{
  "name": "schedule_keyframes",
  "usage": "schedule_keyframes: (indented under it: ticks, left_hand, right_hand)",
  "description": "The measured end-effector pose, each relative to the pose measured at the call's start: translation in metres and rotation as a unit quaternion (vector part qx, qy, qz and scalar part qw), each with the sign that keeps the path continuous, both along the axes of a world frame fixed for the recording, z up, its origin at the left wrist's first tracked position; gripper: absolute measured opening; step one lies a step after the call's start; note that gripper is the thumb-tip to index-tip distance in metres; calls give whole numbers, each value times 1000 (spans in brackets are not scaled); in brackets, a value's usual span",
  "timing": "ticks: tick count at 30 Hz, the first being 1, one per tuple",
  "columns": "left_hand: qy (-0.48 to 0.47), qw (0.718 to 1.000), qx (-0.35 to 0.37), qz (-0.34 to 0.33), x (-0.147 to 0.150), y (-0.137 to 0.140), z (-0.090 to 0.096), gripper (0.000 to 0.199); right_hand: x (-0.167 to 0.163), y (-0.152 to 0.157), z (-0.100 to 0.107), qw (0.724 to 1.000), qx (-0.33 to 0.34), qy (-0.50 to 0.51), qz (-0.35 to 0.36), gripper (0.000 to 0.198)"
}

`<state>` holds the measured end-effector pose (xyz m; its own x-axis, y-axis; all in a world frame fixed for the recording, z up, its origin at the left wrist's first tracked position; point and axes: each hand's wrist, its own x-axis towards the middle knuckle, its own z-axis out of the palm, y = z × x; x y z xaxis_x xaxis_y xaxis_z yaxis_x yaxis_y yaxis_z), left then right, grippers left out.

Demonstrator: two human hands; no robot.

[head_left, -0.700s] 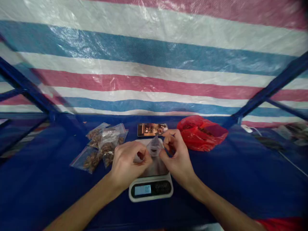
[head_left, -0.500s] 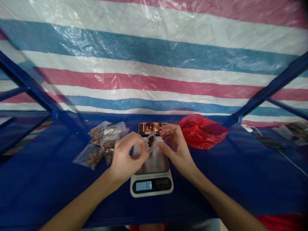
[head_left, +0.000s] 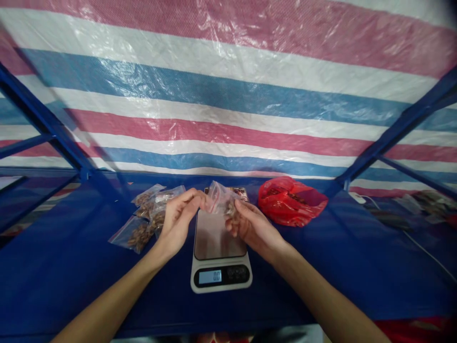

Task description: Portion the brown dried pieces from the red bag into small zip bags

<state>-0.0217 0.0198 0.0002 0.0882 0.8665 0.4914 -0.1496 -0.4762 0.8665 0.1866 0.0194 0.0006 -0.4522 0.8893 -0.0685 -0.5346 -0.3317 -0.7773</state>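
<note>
A small clear zip bag is held up over the far part of a digital kitchen scale. My left hand pinches the bag's left edge between thumb and fingers. Around the other end, where brownish dried pieces show through the plastic, my right hand is closed. The scale has a bare steel plate under the hands, and its display reads 0.0. Just left of my left hand lie several filled zip bags of brown dried pieces, partly hidden by that hand.
A red plastic bag with dark pieces inside stands right of the scale. Behind the scale, a dark printed card or box is partly covered. Blue metal posts frame the blue table, with a striped tarp behind. A cable runs at right.
The zip bag has been turned, and my right hand, earlier open beside it, now grips its filled end. My left hand has shifted slightly up and left. The view has tilted a little.
</note>
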Motion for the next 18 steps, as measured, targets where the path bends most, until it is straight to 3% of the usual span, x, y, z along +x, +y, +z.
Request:
schedule_keyframes:
  ticks: [3,9,13,18]
  left_hand:
    - [22,1000,8,-5,-9,4,2,37]
    - [191,978,52,62,-43,17,2,38]
    - [278,949,96,113,-61,30,-12,39]
    - [410,886,188,106,-68,36,-24,28]
  right_hand:
    - [32,16,19,997,4,33,-74,35]
    - [144,53,53,965,27,15,-262,13]
    - [193,66,44,937,15,-36,-347,16]
    - [212,71,22,920,14,-90,-382,11]
